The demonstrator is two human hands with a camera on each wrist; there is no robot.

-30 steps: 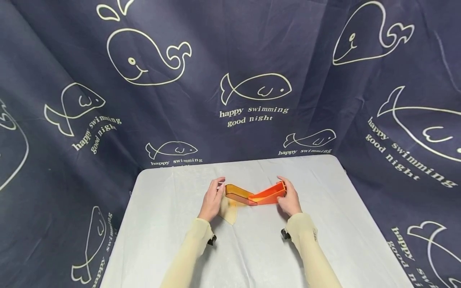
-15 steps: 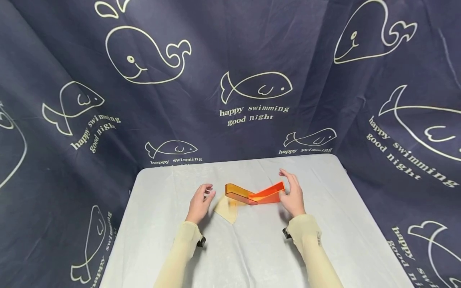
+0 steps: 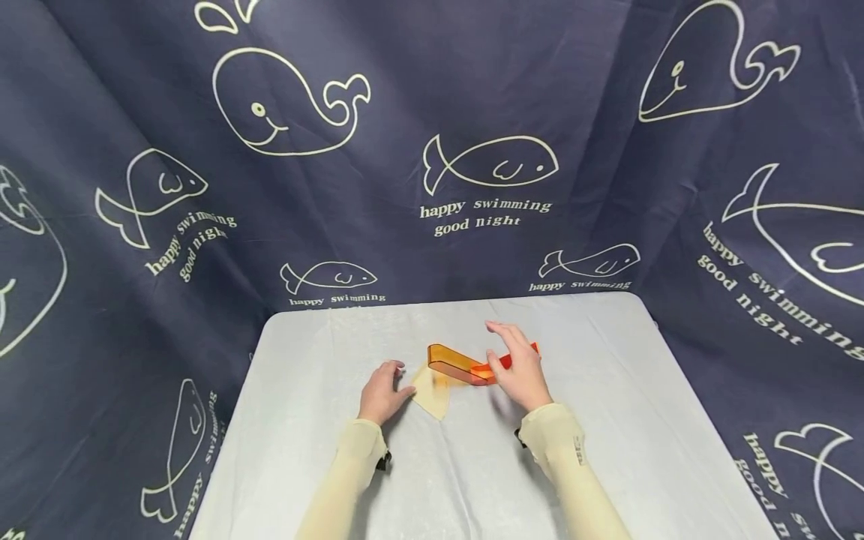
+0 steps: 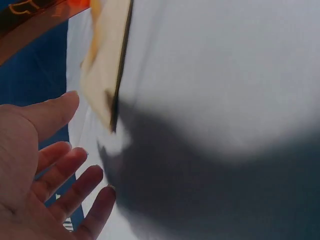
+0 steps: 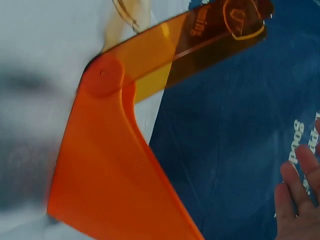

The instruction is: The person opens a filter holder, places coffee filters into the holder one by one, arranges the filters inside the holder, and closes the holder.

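A see-through hinged case stands on the table, its amber part [image 3: 448, 360] angled left and its orange part [image 5: 110, 170] angled right. A round joint links the two in the right wrist view. In front of the amber part lies a flat, pointed cream-coloured piece [image 3: 430, 396]. My left hand [image 3: 383, 394] is beside that piece, thumb toward its left edge, fingers relaxed and holding nothing. My right hand [image 3: 523, 375] hovers by the orange part, covering much of it in the head view, with fingers spread and apart from the case in the right wrist view.
The white-covered table [image 3: 324, 337] has rounded back corners and a few creases. Dark blue curtains [image 3: 486, 82] with whale and fish drawings close off its back and sides.
Both hands have let go of the case. My left hand pulled away left, then came back near the cream piece. My right hand moved off rightward, then swung left across the orange part.
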